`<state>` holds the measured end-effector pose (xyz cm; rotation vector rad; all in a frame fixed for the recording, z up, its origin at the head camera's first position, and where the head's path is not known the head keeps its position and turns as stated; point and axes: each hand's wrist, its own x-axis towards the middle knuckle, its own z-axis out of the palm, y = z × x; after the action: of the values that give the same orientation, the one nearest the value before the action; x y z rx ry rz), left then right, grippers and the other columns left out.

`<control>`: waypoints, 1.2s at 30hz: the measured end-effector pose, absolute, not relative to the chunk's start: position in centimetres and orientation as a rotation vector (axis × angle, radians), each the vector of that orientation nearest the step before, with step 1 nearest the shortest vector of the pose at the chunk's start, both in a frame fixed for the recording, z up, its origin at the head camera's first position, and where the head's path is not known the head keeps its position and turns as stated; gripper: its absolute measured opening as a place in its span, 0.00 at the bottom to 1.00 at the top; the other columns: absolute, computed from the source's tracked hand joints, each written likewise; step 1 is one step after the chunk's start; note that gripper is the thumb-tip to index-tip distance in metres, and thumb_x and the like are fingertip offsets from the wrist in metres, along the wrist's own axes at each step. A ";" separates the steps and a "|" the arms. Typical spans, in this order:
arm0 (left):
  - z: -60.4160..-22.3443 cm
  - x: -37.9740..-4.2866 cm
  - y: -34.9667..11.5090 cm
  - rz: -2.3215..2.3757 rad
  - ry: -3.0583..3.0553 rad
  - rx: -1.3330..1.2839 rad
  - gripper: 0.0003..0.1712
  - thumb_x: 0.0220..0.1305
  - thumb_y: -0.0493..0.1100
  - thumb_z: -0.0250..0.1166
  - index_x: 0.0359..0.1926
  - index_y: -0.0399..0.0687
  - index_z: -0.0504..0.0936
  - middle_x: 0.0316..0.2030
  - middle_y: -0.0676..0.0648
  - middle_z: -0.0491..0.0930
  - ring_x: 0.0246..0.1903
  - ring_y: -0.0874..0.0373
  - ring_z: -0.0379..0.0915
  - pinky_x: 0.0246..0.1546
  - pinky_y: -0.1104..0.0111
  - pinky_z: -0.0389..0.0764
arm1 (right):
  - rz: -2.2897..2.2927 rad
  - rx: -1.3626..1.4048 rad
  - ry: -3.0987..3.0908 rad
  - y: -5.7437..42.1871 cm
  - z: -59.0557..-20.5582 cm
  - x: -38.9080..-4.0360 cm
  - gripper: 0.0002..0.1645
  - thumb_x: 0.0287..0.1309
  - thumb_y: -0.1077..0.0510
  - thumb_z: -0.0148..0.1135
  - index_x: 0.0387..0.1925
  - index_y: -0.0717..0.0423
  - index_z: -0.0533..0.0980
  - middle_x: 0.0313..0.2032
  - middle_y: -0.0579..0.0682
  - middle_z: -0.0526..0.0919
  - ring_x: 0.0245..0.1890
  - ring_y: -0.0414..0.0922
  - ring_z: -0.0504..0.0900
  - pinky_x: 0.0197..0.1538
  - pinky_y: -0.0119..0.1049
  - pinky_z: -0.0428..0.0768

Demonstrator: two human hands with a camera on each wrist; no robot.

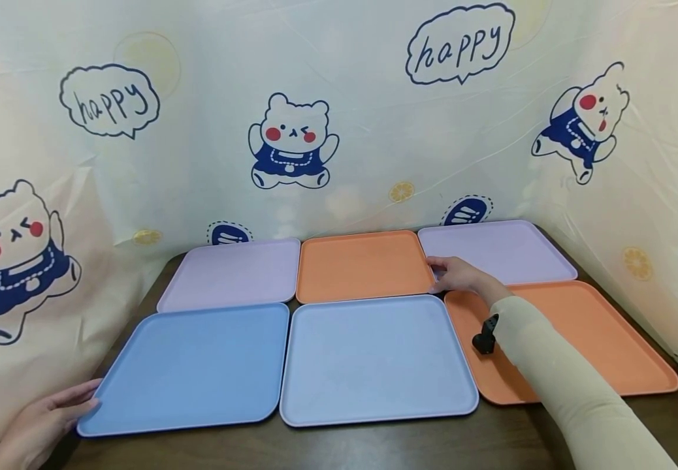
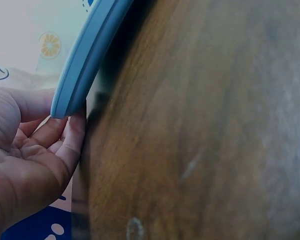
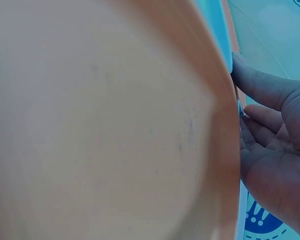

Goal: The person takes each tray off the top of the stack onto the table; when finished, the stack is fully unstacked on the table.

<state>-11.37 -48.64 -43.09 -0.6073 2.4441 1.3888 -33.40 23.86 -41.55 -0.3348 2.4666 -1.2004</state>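
Observation:
Six rectangular trays lie in two rows on a brown wooden table. My left hand holds the left edge of the darker blue tray near its front corner. In the left wrist view, the thumb meets one side of the rim and a finger reaches under the other. My right hand touches the right edge of the back orange tray near its front corner, with extended fingers. In the right wrist view, the fingertips are partly hidden behind the front orange tray. A light blue tray lies front centre.
Lavender trays lie back left and back right. The wooden table shows along the front. A printed cloth with bears hangs behind and at both sides. A small black device sits at my right wrist.

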 end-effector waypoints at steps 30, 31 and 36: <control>-43.3 -11.2 -48.9 1.407 2.608 -0.390 0.50 0.64 0.47 0.67 0.69 0.19 0.49 0.53 0.49 0.76 0.38 0.86 0.65 0.35 0.82 0.73 | -1.227 -0.327 2.473 23.5 -41.4 -33.1 0.51 0.55 0.65 0.69 0.74 0.65 0.50 0.71 0.65 0.56 0.69 0.60 0.57 0.67 0.51 0.61; -43.2 -11.2 -48.8 1.423 2.605 -0.383 0.50 0.64 0.48 0.67 0.69 0.20 0.49 0.51 0.54 0.76 0.38 0.86 0.65 0.35 0.83 0.72 | -1.232 -0.322 2.472 23.6 -41.4 -33.1 0.51 0.54 0.65 0.69 0.74 0.64 0.51 0.71 0.65 0.57 0.69 0.60 0.57 0.67 0.51 0.61; -42.9 -11.6 -48.1 1.517 2.675 -0.316 0.43 0.65 0.46 0.66 0.69 0.23 0.57 0.42 0.74 0.73 0.40 0.87 0.66 0.35 0.84 0.70 | -1.213 -0.332 2.490 23.8 -41.2 -32.9 0.50 0.55 0.64 0.68 0.73 0.65 0.51 0.70 0.65 0.57 0.69 0.61 0.58 0.66 0.52 0.61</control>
<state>-11.65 -48.09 -42.86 -0.3155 2.6752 1.5174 -32.87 23.82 -41.22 -0.3324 2.4901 -1.2130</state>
